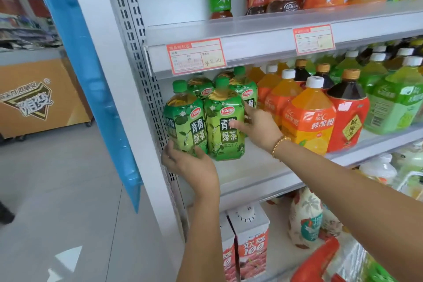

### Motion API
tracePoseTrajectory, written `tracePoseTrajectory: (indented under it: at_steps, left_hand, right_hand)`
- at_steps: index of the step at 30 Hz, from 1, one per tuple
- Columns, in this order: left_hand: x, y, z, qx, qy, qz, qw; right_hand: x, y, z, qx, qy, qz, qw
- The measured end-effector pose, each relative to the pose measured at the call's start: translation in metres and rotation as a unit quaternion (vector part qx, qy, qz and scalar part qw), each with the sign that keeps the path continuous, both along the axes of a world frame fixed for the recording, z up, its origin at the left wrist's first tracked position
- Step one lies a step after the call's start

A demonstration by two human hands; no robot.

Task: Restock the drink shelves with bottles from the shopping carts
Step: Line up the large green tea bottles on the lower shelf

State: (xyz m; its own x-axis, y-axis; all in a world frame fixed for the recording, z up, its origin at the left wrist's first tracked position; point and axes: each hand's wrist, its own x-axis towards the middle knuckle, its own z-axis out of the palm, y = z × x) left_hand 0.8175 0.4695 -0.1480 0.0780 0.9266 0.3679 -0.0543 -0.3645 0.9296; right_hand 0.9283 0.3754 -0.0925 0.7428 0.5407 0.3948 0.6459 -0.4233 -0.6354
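Two large green tea bottles stand side by side at the left end of the middle shelf [256, 167]. My left hand [190, 162] grips the bottom of the left green bottle [184, 119], with the thumb on its front. My right hand [256, 126] holds the right green bottle [224, 121], thumb on the label and fingers around its far side. More green tea bottles [245, 91] of the same kind stand behind these two. No shopping cart shows clearly.
Orange juice bottles [306, 114], a dark red-label bottle [348, 112] and green bottles [393, 103] fill the shelf to the right. White cartons [249, 240] stand on the shelf below. Tall bottles line the shelf above. An orange freezer [39, 96] stands left across the aisle.
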Motion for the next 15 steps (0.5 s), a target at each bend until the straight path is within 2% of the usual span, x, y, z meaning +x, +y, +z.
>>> tracePoseTrajectory:
  at_steps: [2, 4, 9, 12, 15]
  left_hand:
    - [-0.002, -0.007, -0.004, 0.037, -0.013, -0.004, 0.999]
    - [-0.002, -0.007, -0.004, 0.049, 0.0, -0.032, 0.998]
    - [0.007, 0.017, 0.004, 0.009, -0.001, -0.066, 0.998]
    - [0.012, 0.028, 0.013, -0.031, -0.008, -0.045, 0.998]
    - [0.022, 0.034, 0.018, -0.051, 0.026, -0.022, 0.998]
  right_hand:
    - [-0.005, 0.006, -0.009, 0.008, -0.057, -0.061, 0.996]
    - [-0.009, 0.01, -0.013, 0.032, -0.072, -0.084, 0.993]
    - [-0.005, 0.015, 0.001, 0.037, -0.015, -0.054, 0.998]
    - [-0.002, 0.028, 0.004, 0.02, -0.007, -0.036, 0.999]
    - [-0.003, 0.041, 0.0, 0.033, -0.014, -0.047, 0.998]
